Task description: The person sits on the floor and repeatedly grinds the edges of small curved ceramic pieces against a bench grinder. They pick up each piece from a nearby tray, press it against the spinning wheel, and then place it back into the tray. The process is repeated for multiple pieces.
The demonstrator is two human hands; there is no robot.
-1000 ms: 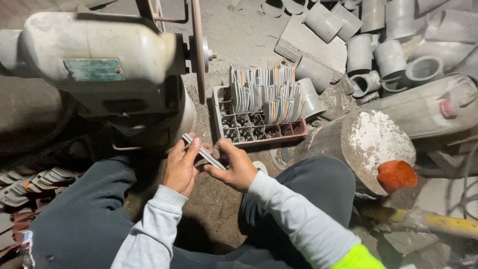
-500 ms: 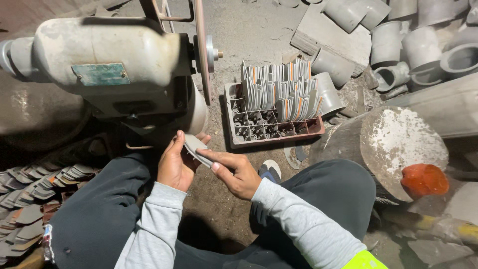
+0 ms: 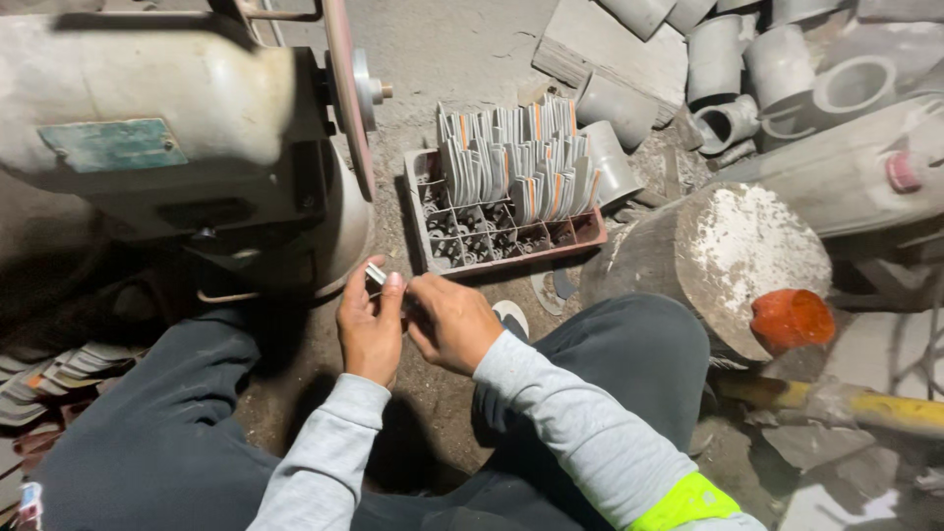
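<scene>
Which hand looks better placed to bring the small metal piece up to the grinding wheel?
Probably the left hand: its fingertips pinch the metal piece, and it sits nearer the grinding wheel. The right hand only steadies the piece from the crate side.

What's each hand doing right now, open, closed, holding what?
Left hand: closed, pinching a small metal piece at the fingertips.
Right hand: closed, fingers curled against the left hand; whether its grip has the piece cannot be told.
</scene>
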